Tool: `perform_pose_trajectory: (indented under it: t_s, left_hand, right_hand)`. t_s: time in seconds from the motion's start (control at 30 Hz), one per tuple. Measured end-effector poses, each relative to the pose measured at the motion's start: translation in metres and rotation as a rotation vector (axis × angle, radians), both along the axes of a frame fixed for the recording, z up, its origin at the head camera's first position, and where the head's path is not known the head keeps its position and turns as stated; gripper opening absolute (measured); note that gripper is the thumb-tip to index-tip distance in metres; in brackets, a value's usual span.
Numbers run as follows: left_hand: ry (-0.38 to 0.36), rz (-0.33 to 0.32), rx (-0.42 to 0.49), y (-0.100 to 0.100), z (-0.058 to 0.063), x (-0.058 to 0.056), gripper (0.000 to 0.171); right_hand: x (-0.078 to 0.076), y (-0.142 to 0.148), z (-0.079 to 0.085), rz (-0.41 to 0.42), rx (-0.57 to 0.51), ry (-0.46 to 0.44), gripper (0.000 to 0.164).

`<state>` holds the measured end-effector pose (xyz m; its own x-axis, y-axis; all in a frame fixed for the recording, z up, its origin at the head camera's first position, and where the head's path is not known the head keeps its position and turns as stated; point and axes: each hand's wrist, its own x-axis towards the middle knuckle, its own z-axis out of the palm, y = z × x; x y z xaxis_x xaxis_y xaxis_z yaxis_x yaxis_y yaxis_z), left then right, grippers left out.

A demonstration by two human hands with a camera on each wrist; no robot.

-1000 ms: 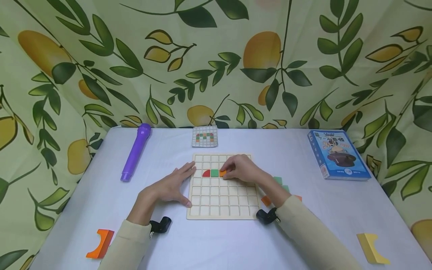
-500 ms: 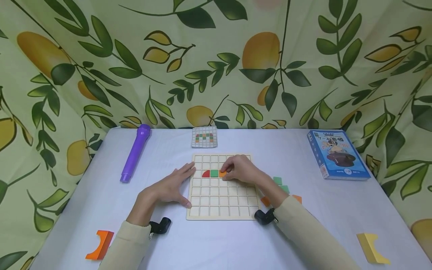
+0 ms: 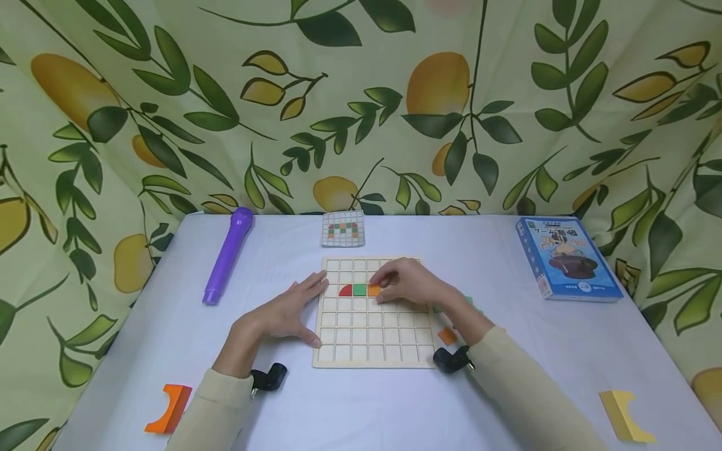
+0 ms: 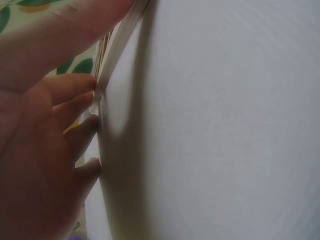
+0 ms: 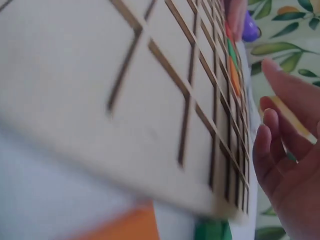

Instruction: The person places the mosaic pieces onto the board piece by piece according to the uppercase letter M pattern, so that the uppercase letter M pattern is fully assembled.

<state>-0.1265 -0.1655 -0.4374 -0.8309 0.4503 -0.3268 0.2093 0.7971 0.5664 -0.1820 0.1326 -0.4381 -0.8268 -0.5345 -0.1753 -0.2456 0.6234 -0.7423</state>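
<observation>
Right of the grid board (image 3: pixel 375 353) and farther back, the blue box (image 3: pixel 574 266) bears dark characters (image 3: pixel 566 234) and pale small print (image 3: pixel 585 287); none can be read reliably.

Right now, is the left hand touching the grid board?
Touching. The left wrist view shows fingertips of the left hand meeting the side edge of the grid board, with no visible gap there.

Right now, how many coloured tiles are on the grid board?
3, in one row of the grid board: the red tile leftmost, green tile next, then orange tile by the right hand, which could hide more.
</observation>
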Motion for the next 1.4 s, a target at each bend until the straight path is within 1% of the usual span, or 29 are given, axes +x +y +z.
perform_pose_trajectory:
  t_s: [0.17,0.37,0.5,0.67,0.73,0.93,1.07,1.2,1.4]
  left_hand:
    - [-0.001,0.000,-0.002,0.000,0.000,0.000,0.124]
    - [-0.001,0.000,-0.008,-0.001,-0.002,0.000,0.124]
    - [-0.003,0.001,-0.009,-0.002,-0.003,0.000,0.125]
    - [-0.004,0.003,-0.011,-0.003,-0.003,0.000,0.126]
    - [-0.005,0.006,-0.014,-0.002,-0.003,0.001,0.126]
    - [-0.003,0.007,-0.011,-0.002,-0.003,0.001,0.126]
    - [0.006,-0.001,-0.006,-0.002,-0.003,0.000,0.125]
    - [0.011,-0.005,-0.006,-0.001,-0.002,0.000,0.125]
    - [0.004,0.004,-0.005,0.000,-0.003,0.000,0.126]
  right_hand:
    - [0.002,0.025,0.012,-0.047,-0.006,0.014,0.045]
    - [0.009,0.059,0.022,-0.116,-0.014,0.061,0.051]
    - [0.012,0.082,0.019,-0.160,-0.007,0.064,0.051]
    - [0.018,0.102,0.008,-0.182,-0.004,0.011,0.051]
    - [0.020,0.105,0.003,-0.202,0.014,-0.013,0.051]
    - [0.025,0.108,-0.007,-0.212,0.061,-0.031,0.049]
    - [0.026,0.109,-0.011,-0.201,0.054,-0.018,0.049]
    - [0.027,0.108,-0.013,-0.211,0.062,-0.006,0.047]
    - [0.027,0.107,-0.015,-0.232,0.069,-0.014,0.043]
